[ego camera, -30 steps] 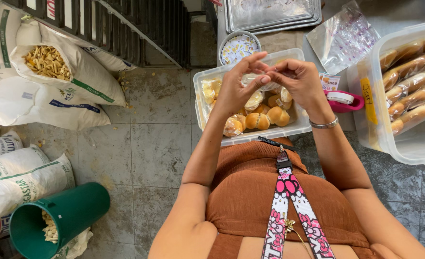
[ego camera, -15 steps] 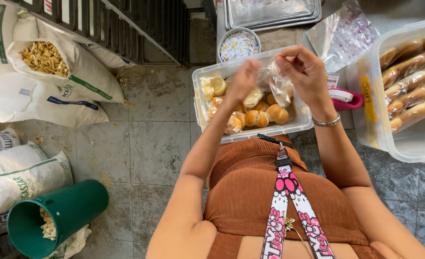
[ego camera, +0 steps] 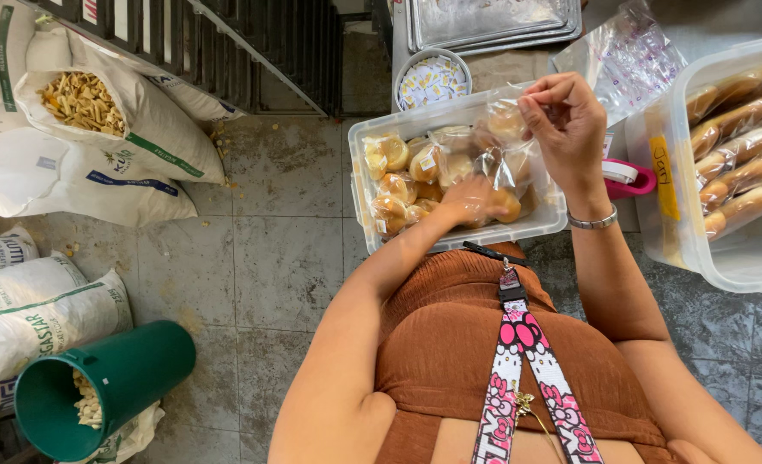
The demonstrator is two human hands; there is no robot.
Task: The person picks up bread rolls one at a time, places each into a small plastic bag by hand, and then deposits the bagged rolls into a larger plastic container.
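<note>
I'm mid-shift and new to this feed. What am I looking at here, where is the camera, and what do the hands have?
There is no machine here: a person works with two bare hands, filmed by a camera worn on the head and looking straight down, so the body and arms rise from the bottom edge. The right hand pinches the top of a clear plastic bag. The left hand is pushed inside that bag, over a clear tub of wrapped buns. To the right stands a larger tub of long rolls; behind are metal trays and a small bowl of sachets. On the floor lie white sacks and a green bucket.
</note>
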